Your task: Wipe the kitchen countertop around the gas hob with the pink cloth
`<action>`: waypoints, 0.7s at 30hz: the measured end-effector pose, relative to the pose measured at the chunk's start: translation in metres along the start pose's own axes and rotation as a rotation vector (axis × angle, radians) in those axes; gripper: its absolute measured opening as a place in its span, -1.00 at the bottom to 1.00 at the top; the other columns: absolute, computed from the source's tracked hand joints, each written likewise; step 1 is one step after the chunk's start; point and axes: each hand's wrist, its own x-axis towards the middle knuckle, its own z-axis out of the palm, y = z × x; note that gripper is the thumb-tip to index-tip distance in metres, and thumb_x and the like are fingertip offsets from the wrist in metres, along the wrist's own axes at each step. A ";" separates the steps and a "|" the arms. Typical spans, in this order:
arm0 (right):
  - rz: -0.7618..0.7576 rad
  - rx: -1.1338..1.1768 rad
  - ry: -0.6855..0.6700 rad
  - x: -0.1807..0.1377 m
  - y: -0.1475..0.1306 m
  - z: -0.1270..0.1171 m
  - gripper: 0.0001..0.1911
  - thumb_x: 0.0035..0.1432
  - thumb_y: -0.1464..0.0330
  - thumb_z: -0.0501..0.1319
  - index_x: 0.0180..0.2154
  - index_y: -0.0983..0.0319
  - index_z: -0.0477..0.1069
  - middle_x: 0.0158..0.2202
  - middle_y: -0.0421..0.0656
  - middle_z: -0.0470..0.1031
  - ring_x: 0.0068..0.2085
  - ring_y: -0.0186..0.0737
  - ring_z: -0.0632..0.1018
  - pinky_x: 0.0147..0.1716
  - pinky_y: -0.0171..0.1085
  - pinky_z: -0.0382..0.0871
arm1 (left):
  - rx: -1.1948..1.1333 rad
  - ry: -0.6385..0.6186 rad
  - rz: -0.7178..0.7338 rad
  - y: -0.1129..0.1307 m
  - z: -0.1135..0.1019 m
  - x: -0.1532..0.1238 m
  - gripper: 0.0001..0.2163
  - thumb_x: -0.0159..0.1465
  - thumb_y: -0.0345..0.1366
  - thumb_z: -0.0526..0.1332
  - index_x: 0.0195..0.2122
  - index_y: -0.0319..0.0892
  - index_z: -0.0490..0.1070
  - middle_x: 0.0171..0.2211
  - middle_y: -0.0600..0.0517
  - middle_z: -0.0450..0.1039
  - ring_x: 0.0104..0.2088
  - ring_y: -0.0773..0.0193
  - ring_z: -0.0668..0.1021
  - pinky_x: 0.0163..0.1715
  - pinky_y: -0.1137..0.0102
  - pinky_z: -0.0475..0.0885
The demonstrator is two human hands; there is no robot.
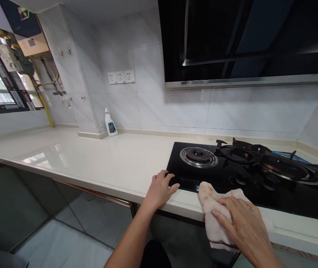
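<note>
Cloth [213,230] — held under half-curled right hand [241,219], cooktop [295,199] front edge; best pressed flat. Left hand [160,188] — empty, loosely spread, cooktop's left corner.

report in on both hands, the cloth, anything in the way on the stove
Left hand at front-left corner of stove, holding nothing. Right hand on cloth, draped over counter edge. Black grates on right side, possibly in the way.

The person's left hand [160,190] and right hand [238,219] are appearing bare, both showing slender, jointed fingers. The left forearm [135,234], uncovered, is narrowing toward the wrist. Plain black clothing [155,255] is forming a rounded shape at the lower edge.
</note>
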 end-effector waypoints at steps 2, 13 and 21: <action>0.001 -0.007 -0.008 -0.001 0.000 0.000 -0.70 0.44 0.05 0.12 -0.05 0.09 0.43 -0.14 -0.19 0.60 -0.12 -0.09 0.57 0.00 -0.05 0.24 | 0.001 0.000 -0.001 0.000 0.000 0.000 -0.68 0.44 -0.12 0.24 0.15 -0.10 0.47 0.20 -0.16 0.43 0.28 -0.02 0.46 0.25 0.03 0.36; -0.018 -0.038 -0.005 -0.001 0.001 0.000 -0.69 0.42 0.04 0.15 -0.03 0.09 0.42 -0.14 -0.19 0.59 -0.13 -0.09 0.57 0.00 -0.04 0.24 | 0.002 0.008 0.000 -0.001 0.004 0.002 -0.67 0.43 -0.12 0.24 0.15 -0.10 0.47 0.20 -0.17 0.43 0.28 -0.02 0.46 0.26 0.02 0.35; -0.019 -0.028 -0.001 -0.001 0.001 0.001 -0.68 0.43 0.03 0.14 -0.02 0.10 0.43 -0.12 -0.17 0.60 -0.11 -0.09 0.57 0.00 -0.04 0.24 | -0.003 0.007 0.009 -0.003 0.003 0.001 -0.67 0.44 -0.11 0.23 0.16 -0.09 0.46 0.20 -0.18 0.43 0.29 -0.01 0.45 0.25 0.02 0.35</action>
